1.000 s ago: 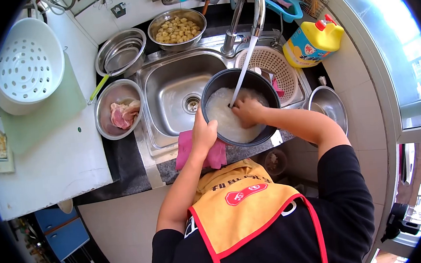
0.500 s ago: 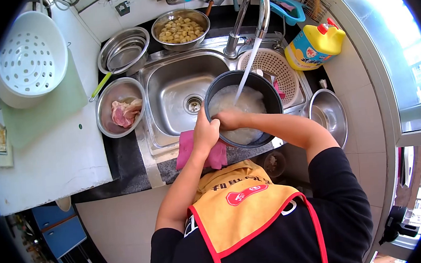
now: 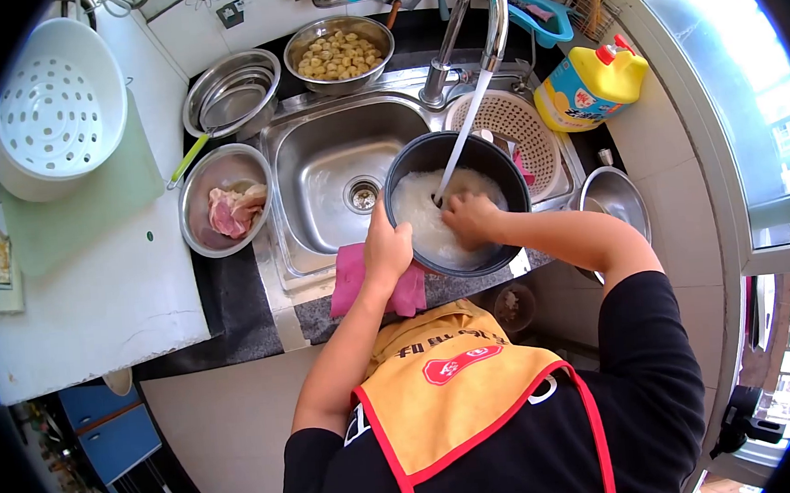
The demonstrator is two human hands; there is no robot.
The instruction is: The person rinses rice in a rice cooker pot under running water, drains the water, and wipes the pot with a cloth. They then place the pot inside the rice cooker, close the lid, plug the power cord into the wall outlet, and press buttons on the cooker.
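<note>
A dark inner cooking pot point(image 3: 511, 170) rests over the right part of the sink and holds cloudy whitish water point(image 3: 426, 231). My left hand point(image 3: 388, 245) grips its left rim, thumb on the outside. Inside the pot, my right hand point(image 3: 472, 218) dips into the water with its fingers curved and slightly apart; the tips are partly hidden, and I see nothing held in them. A stream of water from the tap point(image 3: 491, 20) falls into the pot beside my right fingers. What lies beneath the cloudy water cannot be made out.
Left of the steel sink point(image 3: 316, 169) stand a bowl of raw meat point(image 3: 235, 210) and nested bowls with a strainer point(image 3: 233, 97). Behind is a bowl of yellowish pieces point(image 3: 340, 56). A beige colander point(image 3: 520, 128), yellow jug point(image 3: 590, 86) and steel bowl point(image 3: 625, 198) sit right. A pink cloth point(image 3: 403, 292) hangs in front.
My right hand has moved from the pot's left wall, near my left hand, rightward to the middle of the water. My left hand and the pot have stayed in place.
</note>
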